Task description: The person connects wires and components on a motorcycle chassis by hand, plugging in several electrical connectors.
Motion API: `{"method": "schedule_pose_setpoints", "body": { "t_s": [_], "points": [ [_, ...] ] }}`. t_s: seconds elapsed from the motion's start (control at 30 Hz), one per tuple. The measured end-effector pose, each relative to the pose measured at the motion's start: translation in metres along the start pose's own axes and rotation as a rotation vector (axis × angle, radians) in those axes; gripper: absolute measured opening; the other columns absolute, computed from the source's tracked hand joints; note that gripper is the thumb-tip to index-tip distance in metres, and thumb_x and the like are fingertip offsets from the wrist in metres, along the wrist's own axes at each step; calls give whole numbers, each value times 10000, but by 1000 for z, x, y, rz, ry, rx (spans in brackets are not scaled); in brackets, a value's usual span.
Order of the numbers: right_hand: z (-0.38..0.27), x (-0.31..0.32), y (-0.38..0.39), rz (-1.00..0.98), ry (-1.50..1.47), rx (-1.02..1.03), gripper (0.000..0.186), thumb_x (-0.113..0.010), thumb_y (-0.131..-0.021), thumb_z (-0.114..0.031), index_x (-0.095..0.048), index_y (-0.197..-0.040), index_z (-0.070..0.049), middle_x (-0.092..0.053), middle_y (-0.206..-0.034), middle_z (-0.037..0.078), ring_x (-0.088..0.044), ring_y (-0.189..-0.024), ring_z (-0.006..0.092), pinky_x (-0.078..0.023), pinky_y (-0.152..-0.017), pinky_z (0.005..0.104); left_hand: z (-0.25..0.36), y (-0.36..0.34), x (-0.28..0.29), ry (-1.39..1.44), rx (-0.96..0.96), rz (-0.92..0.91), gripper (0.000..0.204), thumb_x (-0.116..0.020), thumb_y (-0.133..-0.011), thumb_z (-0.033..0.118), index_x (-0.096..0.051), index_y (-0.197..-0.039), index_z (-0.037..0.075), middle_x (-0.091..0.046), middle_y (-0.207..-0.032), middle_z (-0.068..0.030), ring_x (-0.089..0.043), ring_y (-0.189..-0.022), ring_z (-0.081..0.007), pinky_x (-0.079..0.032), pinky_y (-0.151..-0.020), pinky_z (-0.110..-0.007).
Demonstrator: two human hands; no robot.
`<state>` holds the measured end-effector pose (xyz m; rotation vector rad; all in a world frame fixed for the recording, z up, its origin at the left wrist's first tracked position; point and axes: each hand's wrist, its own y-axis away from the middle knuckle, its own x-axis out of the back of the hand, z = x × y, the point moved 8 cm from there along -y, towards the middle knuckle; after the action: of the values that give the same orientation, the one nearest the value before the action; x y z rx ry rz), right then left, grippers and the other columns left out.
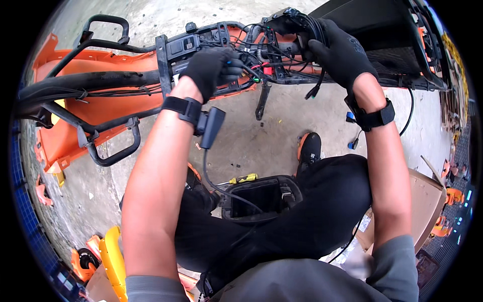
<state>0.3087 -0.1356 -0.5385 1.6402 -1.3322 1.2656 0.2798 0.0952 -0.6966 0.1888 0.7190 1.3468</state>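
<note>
An orange-and-black scooter frame (115, 78) lies across the top of the view, with a tangle of wires (259, 53) at its middle. My left hand (211, 70), in a black glove, is closed beside the wires over the battery-side bracket; what its fingers hold is hidden. My right hand (337, 53), also gloved, grips a bundle of black cables (309, 27) at the upper right, and a loose cable connector (312, 90) hangs below it. A black metal stand (262, 103) points down from the frame's middle. Both wrists carry strapped devices.
A black open case (254, 199) sits between my legs, a yellow screwdriver (246, 178) beside it. My shoe (309, 151) is on the concrete floor. A cardboard box (422, 206) is at right, a yellow plastic panel (113, 261) at lower left.
</note>
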Motion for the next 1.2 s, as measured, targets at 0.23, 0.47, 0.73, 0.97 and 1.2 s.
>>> {"method": "schedule_pose_setpoints", "body": {
  "t_s": [0.23,0.47,0.73,0.97,1.2],
  "points": [
    [-3,-3,1,17,-27,63,379,-587,-893,-147,-561,-1266,-90,-675,-981,178,-664,-892,345,-510,-805,390,14,18,22,-104,-6,44,222,-502,-991,215,-633,-1026,40,-582,-785,9,-530,-626,-101,-471,-577,-234],
    [7,-14,-3,-18,-164,75,342,-569,-911,-84,-562,-1250,-38,-650,-838,95,-627,-701,156,-513,-671,306,-22,25,-5,-246,65,-38,254,-511,-999,212,-601,-1150,29,-668,-925,-53,-654,-781,-131,-560,-691,-275],
    [16,-27,3,-188,-513,-78,248,-523,-967,-85,-569,-1206,-36,-638,-827,21,-585,-673,81,-506,-638,246,-33,25,-16,-98,80,-31,234,-520,-989,152,-597,-1173,29,-686,-1030,-87,-677,-876,-177,-569,-749,-289],
    [13,-29,11,-281,-631,-164,218,-514,-982,-104,-577,-1183,-46,-648,-851,14,-577,-670,69,-490,-630,236,-33,28,-15,-11,58,-17,242,-448,-965,100,-638,-1088,14,-715,-981,-123,-698,-802,-187,-579,-711,-297],
    [21,-34,13,-331,-632,-220,235,-523,-978,-107,-586,-1197,-52,-640,-857,4,-570,-670,69,-489,-634,234,-37,27,-12,-66,125,-28,210,-486,-991,129,-617,-1134,47,-693,-1025,-103,-683,-899,-190,-570,-790,-320]
  ]
}}
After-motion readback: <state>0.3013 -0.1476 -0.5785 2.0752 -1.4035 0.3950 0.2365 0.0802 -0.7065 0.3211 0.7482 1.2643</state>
